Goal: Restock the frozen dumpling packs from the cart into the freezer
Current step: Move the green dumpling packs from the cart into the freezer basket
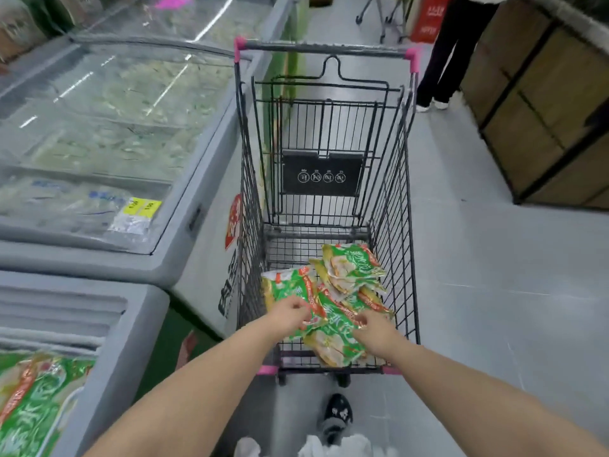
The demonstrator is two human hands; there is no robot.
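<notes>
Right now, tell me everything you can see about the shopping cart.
The shopping cart is dark wire mesh with pink plastic caps at its corners and a grey bar across the far end. A folding flap with a black plaque stands upright inside. It sits on the grey floor, its left side close beside the freezer. Green dumpling packs lie piled in its near end, where the left hand and right hand each grip one.
</notes>
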